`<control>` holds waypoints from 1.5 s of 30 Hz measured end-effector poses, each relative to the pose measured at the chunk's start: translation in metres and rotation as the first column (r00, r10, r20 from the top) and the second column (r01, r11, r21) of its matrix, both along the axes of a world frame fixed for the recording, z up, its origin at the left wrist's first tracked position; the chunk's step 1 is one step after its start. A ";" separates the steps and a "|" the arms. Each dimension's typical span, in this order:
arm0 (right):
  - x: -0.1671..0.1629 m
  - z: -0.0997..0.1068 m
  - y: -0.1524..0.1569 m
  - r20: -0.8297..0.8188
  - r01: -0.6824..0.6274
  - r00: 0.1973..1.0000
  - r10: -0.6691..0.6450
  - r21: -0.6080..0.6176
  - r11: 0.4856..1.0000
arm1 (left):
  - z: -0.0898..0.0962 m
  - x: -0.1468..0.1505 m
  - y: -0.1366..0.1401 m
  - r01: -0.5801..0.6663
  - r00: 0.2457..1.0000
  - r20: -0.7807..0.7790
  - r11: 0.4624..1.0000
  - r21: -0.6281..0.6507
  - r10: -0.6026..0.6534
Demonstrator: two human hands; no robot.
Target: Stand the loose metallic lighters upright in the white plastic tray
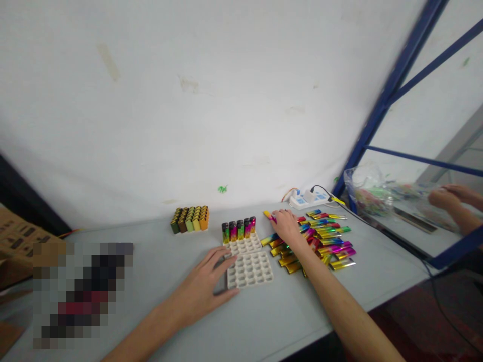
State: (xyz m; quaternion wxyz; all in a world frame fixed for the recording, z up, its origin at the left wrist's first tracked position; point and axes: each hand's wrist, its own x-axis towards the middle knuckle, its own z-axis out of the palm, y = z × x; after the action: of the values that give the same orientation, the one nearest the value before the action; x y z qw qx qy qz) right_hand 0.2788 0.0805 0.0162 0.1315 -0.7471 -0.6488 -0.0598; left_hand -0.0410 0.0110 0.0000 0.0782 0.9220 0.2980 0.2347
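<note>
My left hand (199,284) has its fingers spread, resting at the left edge of a white tray (249,270) with rows of sockets. Several shiny green and pink lighters (240,231) with dark tops stand in the far row of a second white tray (245,247) behind it. My right hand (287,226) is over the far left of a loose pile of shiny multicoloured lighters (320,239). Its fingers are closed around the end of a yellow and pink lighter (267,214), and the fingertips are partly hidden.
A block of upright green, brown and orange lighters (189,219) stands by the wall. A power strip (309,198) with cables lies behind the pile. Blue rack posts (377,120) rise at right, with plastic bags (368,193) and another person's hands (453,198) beyond. Cardboard (22,234) is at left.
</note>
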 end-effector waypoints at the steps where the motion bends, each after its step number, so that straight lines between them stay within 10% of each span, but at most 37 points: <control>1: 0.001 -0.001 0.000 -0.008 -0.010 1.000 0.010 0.004 1.000 | 0.000 0.000 0.000 0.000 1.000 0.004 1.000 0.002 0.000; 9: 0.003 0.006 0.003 -0.147 -0.192 0.966 0.214 0.154 0.969 | 0.003 0.001 -0.002 0.003 1.000 0.015 1.000 -0.007 -0.003; 14: -0.002 0.015 -0.004 -0.272 -0.326 0.799 0.536 0.554 0.766 | 0.006 0.001 -0.004 0.015 1.000 0.004 0.999 -0.031 -0.015; 18: -0.009 0.020 -0.010 -0.298 -0.288 0.755 0.584 0.649 0.704 | 0.007 0.002 -0.004 0.011 1.000 -0.002 0.999 -0.050 -0.012; 38: -0.023 0.033 -0.025 -0.132 -0.433 0.682 0.719 0.720 0.543 | 0.005 0.002 -0.003 0.010 1.000 -0.012 0.999 -0.045 -0.011; 45: -0.023 0.031 -0.027 -0.210 -0.501 0.667 0.715 0.583 0.639 | 0.007 0.002 -0.004 0.013 1.000 -0.016 0.999 -0.052 -0.014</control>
State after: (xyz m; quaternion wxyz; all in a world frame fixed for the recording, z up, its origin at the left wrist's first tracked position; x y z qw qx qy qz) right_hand 0.2557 0.0531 0.0471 0.4610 -0.4128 -0.7855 -0.0051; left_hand -0.0389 0.0071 0.0066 0.1012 0.9234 0.2985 0.2189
